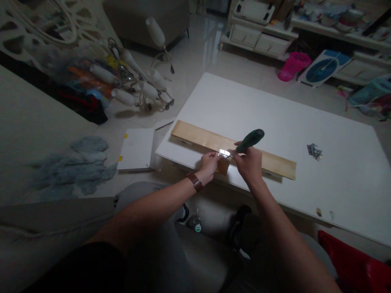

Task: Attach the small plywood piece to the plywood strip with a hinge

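A long light-brown wooden board (198, 136) lies across the white tabletop (275, 114). At its near edge, my left hand (209, 165) pinches a small shiny metal bracket (225, 153) with holes in it. A short brown wooden piece (222, 167) sits just below the bracket, partly hidden by my fingers. My right hand (251, 162) is closed around a screwdriver with a dark green handle (250, 140), tilted with its handle up and to the right. Its fingertips are close to the bracket's right end. The screwdriver's tip cannot be made out.
Several metal brackets (314, 151) are heaped on the tabletop's right. Small bits (319, 212) lie near the front edge. A bottle (195, 224) stands on the floor between my feet. A white lamp fixture (146, 87) and a white panel (136, 148) are to the left.
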Available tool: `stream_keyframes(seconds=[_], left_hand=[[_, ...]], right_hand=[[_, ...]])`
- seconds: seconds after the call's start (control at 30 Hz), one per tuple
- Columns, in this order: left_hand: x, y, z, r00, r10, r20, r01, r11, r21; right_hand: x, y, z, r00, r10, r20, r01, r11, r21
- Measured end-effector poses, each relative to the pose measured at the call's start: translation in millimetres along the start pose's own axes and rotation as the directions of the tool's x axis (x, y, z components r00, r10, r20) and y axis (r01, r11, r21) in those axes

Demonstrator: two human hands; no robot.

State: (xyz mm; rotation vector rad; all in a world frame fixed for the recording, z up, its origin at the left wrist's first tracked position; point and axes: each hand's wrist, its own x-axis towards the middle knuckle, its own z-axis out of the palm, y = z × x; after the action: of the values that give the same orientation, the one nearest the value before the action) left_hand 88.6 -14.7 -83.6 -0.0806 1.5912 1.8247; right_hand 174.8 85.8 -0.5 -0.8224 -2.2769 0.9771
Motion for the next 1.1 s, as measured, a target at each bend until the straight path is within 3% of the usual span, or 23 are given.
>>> stream_keyframes(seconds=[0.23, 0.33, 0.5, 0.6, 0.77, 0.93, 1.1], left_hand=[[4.7, -4.2, 1.6, 1.000, 0.002, -0.001, -0.002, 1.000, -0.006], [5.0, -5.4, 1.3, 1.000, -0.004, -0.004, 0.004, 1.000, -0.027], [2.8, -4.5, -0.2, 1.000, 0.002, 0.019, -0.002, 1.000, -0.006], [2.5, -4.4, 0.0, 1.000, -0.002, 0.011, 0.002, 1.000, -0.011], [3.5, -4.3, 1.0, 1.000, -0.003, 0.010, 0.003, 1.000, -0.018], [2.6, -1.9, 2.2, 1.000, -0.009, -0.019, 0.009, 1.000, -0.016], [3.1, -3.0, 2.5, 1.000, -0.001, -0.018, 0.001, 1.000, -0.017]], right_hand=[[4.7, 4.0, -4.9, 0.989, 0.035, 0.145, -0.067, 0.973, 0.220], [5.2, 3.6, -10.9, 0.989, 0.042, 0.143, -0.066, 0.983, 0.172], [2.2, -2.6, -12.4, 0.999, 0.020, 0.030, -0.020, 1.000, -0.024], [1.3, -4.5, -8.5, 1.000, 0.013, 0.009, -0.012, 0.999, -0.042], [3.1, -1.8, -6.3, 0.994, 0.061, 0.089, -0.071, 0.991, 0.112], [6.0, 2.2, -10.8, 0.988, 0.011, 0.155, -0.050, 0.966, 0.255], [7.6, 2.4, -14.4, 0.980, 0.003, 0.200, -0.062, 0.955, 0.290]])
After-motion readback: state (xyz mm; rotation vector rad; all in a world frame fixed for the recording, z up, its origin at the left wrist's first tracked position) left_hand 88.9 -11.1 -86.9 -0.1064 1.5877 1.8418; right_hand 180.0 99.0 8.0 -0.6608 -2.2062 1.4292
